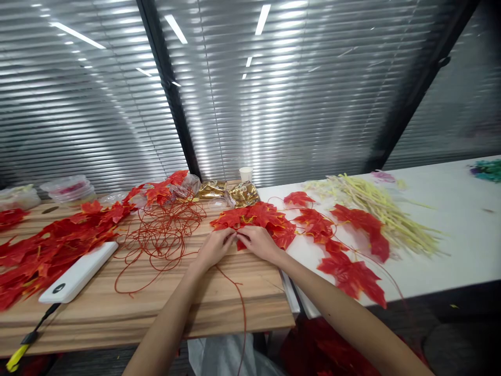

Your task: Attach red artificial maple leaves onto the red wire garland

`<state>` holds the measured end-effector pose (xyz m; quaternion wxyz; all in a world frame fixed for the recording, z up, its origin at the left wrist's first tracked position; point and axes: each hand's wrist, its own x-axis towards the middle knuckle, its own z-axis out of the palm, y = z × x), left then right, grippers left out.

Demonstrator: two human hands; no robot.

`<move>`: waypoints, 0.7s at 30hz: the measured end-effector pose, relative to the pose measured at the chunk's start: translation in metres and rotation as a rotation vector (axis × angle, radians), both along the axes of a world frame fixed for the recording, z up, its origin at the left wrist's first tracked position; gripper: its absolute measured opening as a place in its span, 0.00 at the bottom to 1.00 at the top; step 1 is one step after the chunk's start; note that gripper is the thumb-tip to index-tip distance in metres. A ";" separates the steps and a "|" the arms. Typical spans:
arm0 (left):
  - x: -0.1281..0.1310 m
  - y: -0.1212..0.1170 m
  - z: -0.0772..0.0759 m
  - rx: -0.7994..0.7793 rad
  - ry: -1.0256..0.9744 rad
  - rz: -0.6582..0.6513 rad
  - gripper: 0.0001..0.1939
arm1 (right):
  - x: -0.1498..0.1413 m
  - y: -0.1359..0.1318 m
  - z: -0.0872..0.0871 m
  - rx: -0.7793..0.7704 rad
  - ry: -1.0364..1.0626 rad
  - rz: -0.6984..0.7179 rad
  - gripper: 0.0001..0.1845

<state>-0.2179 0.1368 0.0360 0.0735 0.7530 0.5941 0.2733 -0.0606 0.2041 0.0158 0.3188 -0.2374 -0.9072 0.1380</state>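
Observation:
My left hand and my right hand meet fingertip to fingertip at the near edge of a bunch of red artificial maple leaves. Both are closed in a pinch on a thin red cord, mostly hidden by the fingers. From under my left hand a length of red cord runs down over the table's front edge. To the left lies a loose tangle of the same cord. More maple leaves are strung on cord to the right of my right hand.
A wooden table adjoins a white table, where yellow strips are heaped. At left are a pile of red leaves, a white power bank and plastic tubs. Gold wrappers and a paper cup stand behind.

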 end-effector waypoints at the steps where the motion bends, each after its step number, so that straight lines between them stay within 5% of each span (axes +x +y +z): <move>1: -0.001 0.000 -0.001 -0.003 0.025 0.002 0.14 | 0.000 0.000 0.000 0.000 -0.003 0.005 0.10; 21: 0.000 -0.003 0.003 -0.007 0.139 0.011 0.13 | 0.001 -0.003 0.003 0.025 -0.023 0.020 0.09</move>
